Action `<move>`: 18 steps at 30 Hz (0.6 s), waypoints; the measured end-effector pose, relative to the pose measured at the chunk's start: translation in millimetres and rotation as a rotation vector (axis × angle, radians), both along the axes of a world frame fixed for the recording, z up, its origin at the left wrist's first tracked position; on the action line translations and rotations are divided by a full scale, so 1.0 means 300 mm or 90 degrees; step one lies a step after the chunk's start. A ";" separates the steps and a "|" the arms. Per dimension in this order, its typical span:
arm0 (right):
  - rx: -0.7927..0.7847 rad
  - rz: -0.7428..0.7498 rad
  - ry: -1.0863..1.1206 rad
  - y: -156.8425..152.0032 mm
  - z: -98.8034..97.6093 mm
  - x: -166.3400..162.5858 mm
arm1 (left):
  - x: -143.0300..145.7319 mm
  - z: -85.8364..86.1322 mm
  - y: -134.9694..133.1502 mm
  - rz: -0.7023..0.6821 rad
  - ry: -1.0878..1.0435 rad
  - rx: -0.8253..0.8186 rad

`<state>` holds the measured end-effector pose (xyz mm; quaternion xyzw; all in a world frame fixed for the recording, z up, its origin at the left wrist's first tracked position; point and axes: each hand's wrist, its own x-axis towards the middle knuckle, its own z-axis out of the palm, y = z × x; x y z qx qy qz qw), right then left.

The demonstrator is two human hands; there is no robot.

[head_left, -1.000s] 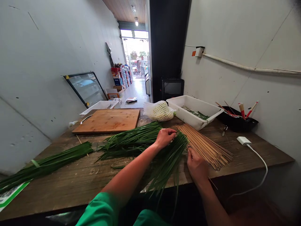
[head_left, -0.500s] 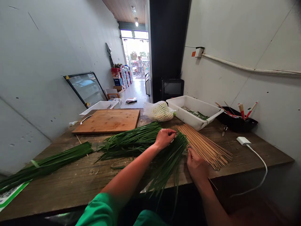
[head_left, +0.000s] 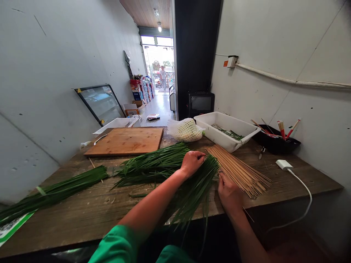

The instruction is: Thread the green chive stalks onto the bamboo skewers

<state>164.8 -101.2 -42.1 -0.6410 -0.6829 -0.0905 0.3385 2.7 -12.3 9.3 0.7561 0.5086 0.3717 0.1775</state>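
A worn wooden desk [head_left: 82, 212] is filling a narrow white-walled room. The left hand [head_left: 192, 162] is clenching down on the far ends of a fanned bunch of chive leaves [head_left: 196, 190], apparently pinning them level while their tips are hanging over the near edge. The right hand [head_left: 229, 193] is resting between that bunch and the bamboo skewers [head_left: 241, 171], which are lying within easy reach. Its fingers are curling out of sight, so I cannot tell whether it is grasping anything.

Hands: two in play, left hand [head_left: 192, 162] and right hand [head_left: 229, 191]
Chive heaps: three, there's left heap [head_left: 55, 190], middle heap [head_left: 153, 164], near heap [head_left: 197, 190]
White tubs: two, right tub [head_left: 227, 128], left tub [head_left: 115, 123]
Skewer pile [head_left: 238, 170]: one, sticks past counting
Cutting board [head_left: 126, 140]: one
Net bag [head_left: 186, 129]: one
Black tray [head_left: 276, 143]: one
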 end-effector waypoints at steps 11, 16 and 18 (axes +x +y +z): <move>0.022 -0.007 0.008 -0.005 0.003 -0.003 | -0.013 0.005 -0.003 -0.032 0.044 0.041; 0.006 -0.015 0.014 -0.006 0.006 -0.004 | -0.098 0.052 0.032 0.097 0.191 0.053; 0.007 -0.019 0.018 -0.005 0.004 -0.005 | -0.126 0.059 0.037 0.087 0.279 0.029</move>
